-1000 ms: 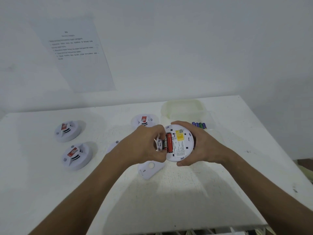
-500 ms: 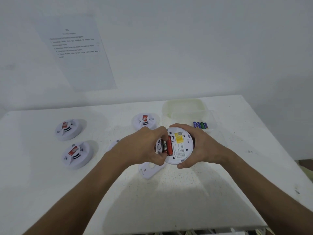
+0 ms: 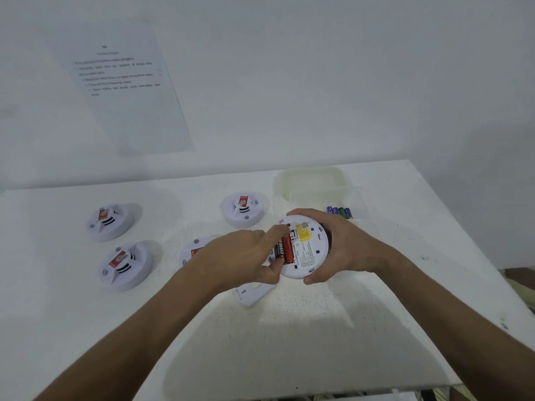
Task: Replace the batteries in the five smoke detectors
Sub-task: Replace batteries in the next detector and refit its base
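Smoke detector (image 3: pixel 308 250) batteries (image 3: pixel 285 250) partly hidden by left hand (image 3: pixel 243 260) grip.

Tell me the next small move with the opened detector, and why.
Probably lift the black-and-red battery out: the left hand pinches it in the open bay while the right hand steadies the upturned detector.

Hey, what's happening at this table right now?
A person is changing smoke detector batteries. Their right hand holds a round white detector with its back facing up, while the left hand pinches a red-and-black battery in its compartment. Four more white detectors, one at, sit on the white table.
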Available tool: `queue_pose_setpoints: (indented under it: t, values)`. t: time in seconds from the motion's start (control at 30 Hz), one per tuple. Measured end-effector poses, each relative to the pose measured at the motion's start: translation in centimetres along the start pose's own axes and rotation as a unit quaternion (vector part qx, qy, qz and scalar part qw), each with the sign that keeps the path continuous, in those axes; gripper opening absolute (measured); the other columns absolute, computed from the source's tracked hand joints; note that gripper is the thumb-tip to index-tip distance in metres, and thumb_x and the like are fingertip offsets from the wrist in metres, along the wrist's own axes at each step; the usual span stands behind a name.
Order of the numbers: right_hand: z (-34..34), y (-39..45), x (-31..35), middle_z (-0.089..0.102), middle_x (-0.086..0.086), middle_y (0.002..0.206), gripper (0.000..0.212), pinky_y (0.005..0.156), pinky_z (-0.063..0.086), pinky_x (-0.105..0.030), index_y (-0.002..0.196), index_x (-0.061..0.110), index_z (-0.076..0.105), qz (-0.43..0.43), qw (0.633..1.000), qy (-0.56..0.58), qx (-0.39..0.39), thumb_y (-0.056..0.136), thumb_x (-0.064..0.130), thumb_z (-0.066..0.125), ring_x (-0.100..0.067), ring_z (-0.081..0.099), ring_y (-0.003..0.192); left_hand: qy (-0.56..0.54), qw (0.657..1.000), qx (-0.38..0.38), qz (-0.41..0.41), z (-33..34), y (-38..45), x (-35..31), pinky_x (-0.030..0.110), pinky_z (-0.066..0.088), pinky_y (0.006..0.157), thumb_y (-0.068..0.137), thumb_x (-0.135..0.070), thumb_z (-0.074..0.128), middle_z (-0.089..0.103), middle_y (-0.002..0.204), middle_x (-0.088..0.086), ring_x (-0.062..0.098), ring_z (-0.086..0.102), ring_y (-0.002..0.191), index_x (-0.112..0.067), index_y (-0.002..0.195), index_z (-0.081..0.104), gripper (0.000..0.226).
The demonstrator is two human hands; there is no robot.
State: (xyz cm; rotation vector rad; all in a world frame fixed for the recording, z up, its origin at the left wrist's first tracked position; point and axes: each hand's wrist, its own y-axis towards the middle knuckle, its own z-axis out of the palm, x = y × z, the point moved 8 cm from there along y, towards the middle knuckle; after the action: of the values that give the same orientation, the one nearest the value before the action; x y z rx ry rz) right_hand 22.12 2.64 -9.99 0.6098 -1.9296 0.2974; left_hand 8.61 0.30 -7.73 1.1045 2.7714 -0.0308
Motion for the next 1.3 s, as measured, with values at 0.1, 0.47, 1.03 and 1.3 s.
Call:
queue_pose_setpoints:
  t: [0.1, 0.47, 1.03, 1.3]
  values:
    - [-0.4, 0.0, -0.3, 0.064, 0.012, 0.120, 0.093, 0.089, 0.054, -0.022, 0.135, 0.028, 0.053, 0.005, 1.000, 0.007, -0.010, 0.053, 0.014, 0.095, -0.015, 0.061, 0.115, 0.005, 0.999, -0.037, 0.022, -0.5, 0.2, -0.3, 0.013, 0.021, 0.046, 0.096, -0.035, 0.048, 0.066, 0.091, 0.006, 0.012, 0.045, 0.057, -0.019, 0.143, 0.038, 0.050]
    - [-4.4, -2.1, -1.0, 0.065, 0.008, 0.122, 0.092, 0.087, 0.057, -0.026, 0.134, 0.029, 0.054, 0.003, 0.997, 0.017, -0.076, 0.052, 0.021, 0.095, -0.020, 0.063, 0.115, -0.200, 0.975, -0.067, -0.070, -1.4, 3.2, -0.3, 0.033, 0.058, 0.075, 0.087, -0.052, 0.064, 0.070, 0.116, -0.007, 0.003, 0.067, 0.081, -0.028, 0.128, 0.061, 0.047]
    - [-14.5, -12.8, -6.1, 0.066, 0.011, 0.117, 0.092, 0.085, 0.059, -0.028, 0.131, 0.029, 0.055, 0.074, 0.973, -0.007, -0.220, 0.049, 0.020, 0.095, -0.012, 0.063, 0.111, -0.340, 0.916, 0.010, -0.215, 5.3, 12.5, -2.2, 0.035, 0.061, 0.068, 0.087, -0.021, 0.068, 0.075, 0.087, 0.002, 0.016, 0.071, 0.073, -0.013, 0.102, 0.069, 0.017]
    - [-14.3, -14.1, -7.0, 0.064, 0.013, 0.120, 0.089, 0.085, 0.057, -0.023, 0.131, 0.031, 0.053, 0.057, 0.978, 0.006, -0.203, 0.053, 0.018, 0.094, -0.011, 0.061, 0.115, -0.256, 0.941, 0.090, -0.200, 9.5, 13.4, -2.8, 0.010, 0.045, 0.063, 0.094, -0.020, 0.062, 0.072, 0.107, 0.006, 0.008, 0.063, 0.062, -0.019, 0.117, 0.070, 0.024]
